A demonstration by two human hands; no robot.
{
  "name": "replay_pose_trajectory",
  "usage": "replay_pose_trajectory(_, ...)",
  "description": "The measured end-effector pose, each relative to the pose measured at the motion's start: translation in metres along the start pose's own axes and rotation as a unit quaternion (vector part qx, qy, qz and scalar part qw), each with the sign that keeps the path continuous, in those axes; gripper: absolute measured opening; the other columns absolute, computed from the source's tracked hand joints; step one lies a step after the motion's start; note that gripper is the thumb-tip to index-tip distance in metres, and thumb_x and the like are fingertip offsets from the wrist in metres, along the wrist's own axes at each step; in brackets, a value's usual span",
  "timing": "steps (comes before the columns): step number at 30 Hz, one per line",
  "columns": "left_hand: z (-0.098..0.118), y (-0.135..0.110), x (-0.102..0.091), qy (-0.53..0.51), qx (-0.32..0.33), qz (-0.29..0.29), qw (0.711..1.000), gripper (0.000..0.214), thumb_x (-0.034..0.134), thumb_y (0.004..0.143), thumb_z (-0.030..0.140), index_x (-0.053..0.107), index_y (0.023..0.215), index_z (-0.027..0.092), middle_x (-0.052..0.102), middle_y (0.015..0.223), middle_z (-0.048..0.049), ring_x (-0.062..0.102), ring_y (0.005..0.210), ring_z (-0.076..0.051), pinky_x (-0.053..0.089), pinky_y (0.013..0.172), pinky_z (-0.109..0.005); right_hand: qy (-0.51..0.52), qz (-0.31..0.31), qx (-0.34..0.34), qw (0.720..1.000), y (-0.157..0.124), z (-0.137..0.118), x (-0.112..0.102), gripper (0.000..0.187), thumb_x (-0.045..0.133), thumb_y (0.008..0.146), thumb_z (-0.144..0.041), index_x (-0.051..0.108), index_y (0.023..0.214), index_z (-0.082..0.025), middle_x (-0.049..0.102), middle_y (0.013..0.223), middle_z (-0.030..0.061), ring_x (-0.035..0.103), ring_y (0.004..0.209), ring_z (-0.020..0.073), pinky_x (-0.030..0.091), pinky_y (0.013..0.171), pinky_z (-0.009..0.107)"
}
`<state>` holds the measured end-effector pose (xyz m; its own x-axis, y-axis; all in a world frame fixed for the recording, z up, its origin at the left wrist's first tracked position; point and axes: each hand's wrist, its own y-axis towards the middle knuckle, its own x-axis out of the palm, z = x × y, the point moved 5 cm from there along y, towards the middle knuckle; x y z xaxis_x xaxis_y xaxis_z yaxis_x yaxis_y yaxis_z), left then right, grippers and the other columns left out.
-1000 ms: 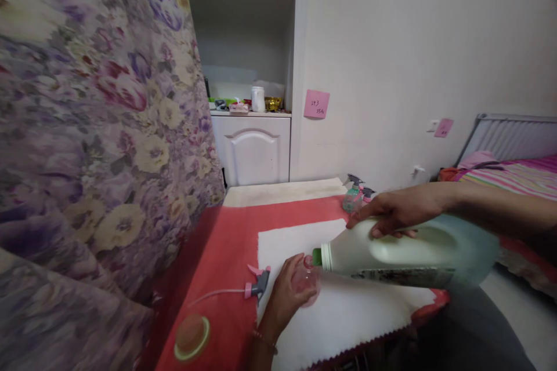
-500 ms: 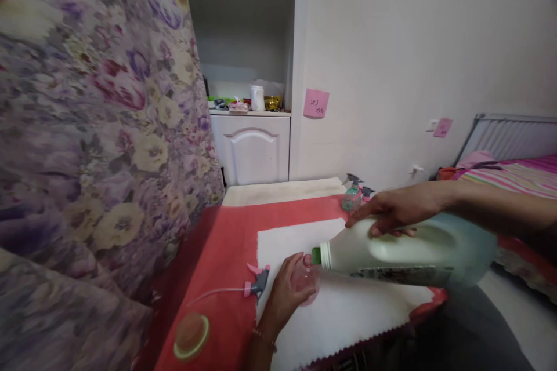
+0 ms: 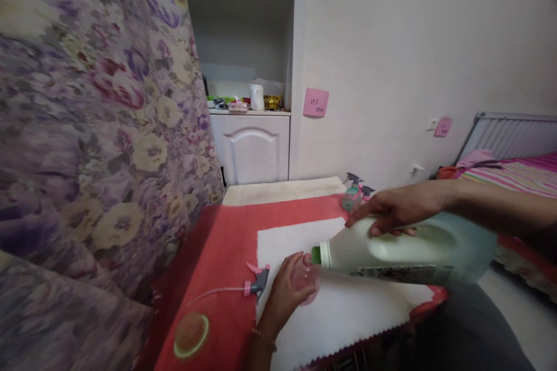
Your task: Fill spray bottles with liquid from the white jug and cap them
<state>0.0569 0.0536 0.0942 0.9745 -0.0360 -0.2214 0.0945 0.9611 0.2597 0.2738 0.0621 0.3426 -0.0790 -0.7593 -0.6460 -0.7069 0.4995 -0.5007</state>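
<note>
My left hand (image 3: 284,287) is wrapped round a small clear pink bottle (image 3: 309,287) on the white cloth (image 3: 348,313). From above, my right hand (image 3: 391,211) grips the handle of a large pale green jug (image 3: 409,249), tipped almost onto its side. The jug's green spout (image 3: 316,255) meets the pink bottle's neck. Whether liquid is flowing I cannot make out. Left of my left hand lies a pink and grey spray head (image 3: 259,282) with its thin tube. A round cap (image 3: 191,336) with a pale green rim rests at the near left.
Spray bottles (image 3: 351,194) stand at the table's far right corner. A red cover (image 3: 226,243) lies under the white cloth. Floral curtain (image 3: 108,127) hangs on the left, a white cabinet (image 3: 252,151) stands behind, and a bed (image 3: 509,174) is at right.
</note>
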Motion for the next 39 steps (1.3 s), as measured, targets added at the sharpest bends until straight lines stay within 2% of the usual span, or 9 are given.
replay_pose_trajectory(15,0.002,0.0,0.0,0.018,-0.014,-0.011,1.0,0.074,0.067,0.06,0.006,0.051,0.131,0.021,0.054,0.135,-0.009,0.046,0.13,-0.026,0.031,0.114,-0.041,0.01,0.003,-0.017,1.0,-0.004,0.014,0.004,0.051,0.056,0.09,-0.041,0.051,0.136,-0.02,0.054,0.07,-0.0013,0.048,0.052,0.0091,0.044,0.046,0.019)
replay_pose_trajectory(23,-0.011,-0.001,-0.002,0.012,-0.007,-0.057,0.998,0.082,0.061,0.062,0.005,0.04,0.14,0.024,0.045,0.146,-0.0067,0.038,0.137,-0.025,0.028,0.116,-0.043,0.061,0.032,-0.038,0.997,-0.007,0.05,0.015,0.056,0.055,0.091,-0.048,0.048,0.139,-0.019,0.054,0.067,-0.0018,0.047,0.05,0.0084,0.043,0.047,0.019)
replay_pose_trajectory(30,-0.017,-0.001,-0.005,0.024,-0.032,-0.072,0.997,0.082,0.066,0.067,0.015,0.036,0.143,0.025,0.041,0.15,-0.0067,0.036,0.14,-0.027,0.028,0.117,-0.044,0.099,0.068,-0.062,0.991,-0.009,0.072,0.028,0.056,0.058,0.09,-0.048,0.051,0.137,-0.02,0.06,0.079,0.0016,0.051,0.054,0.0088,0.044,0.05,0.019)
replay_pose_trajectory(35,-0.009,-0.002,-0.006,0.036,-0.034,-0.074,0.996,0.078,0.067,0.071,0.022,0.036,0.143,0.024,0.043,0.149,-0.0088,0.039,0.138,-0.028,0.03,0.117,-0.046,0.186,0.077,-0.073,0.977,-0.008,0.091,0.037,0.061,0.064,0.086,-0.043,0.048,0.139,-0.019,0.06,0.077,0.0002,0.054,0.056,0.0099,0.044,0.049,0.02)
replay_pose_trajectory(37,-0.006,-0.003,-0.006,0.047,-0.043,-0.069,0.996,0.078,0.067,0.07,0.021,0.037,0.141,0.024,0.045,0.147,-0.009,0.04,0.137,-0.029,0.03,0.117,-0.046,0.227,0.109,-0.08,0.965,-0.008,0.098,0.035,0.064,0.068,0.083,-0.041,0.047,0.139,-0.019,0.06,0.078,0.0,0.054,0.056,0.0098,0.044,0.048,0.02)
replay_pose_trajectory(39,-0.004,-0.003,-0.006,0.059,-0.049,-0.06,0.995,0.073,0.066,0.071,0.021,0.04,0.139,0.023,0.047,0.145,-0.0091,0.04,0.137,-0.028,0.029,0.117,-0.045,0.275,0.166,-0.092,0.943,-0.006,0.102,0.027,0.066,0.069,0.082,-0.038,0.045,0.141,-0.019,0.059,0.077,-0.0006,0.051,0.054,0.0084,0.043,0.047,0.019)
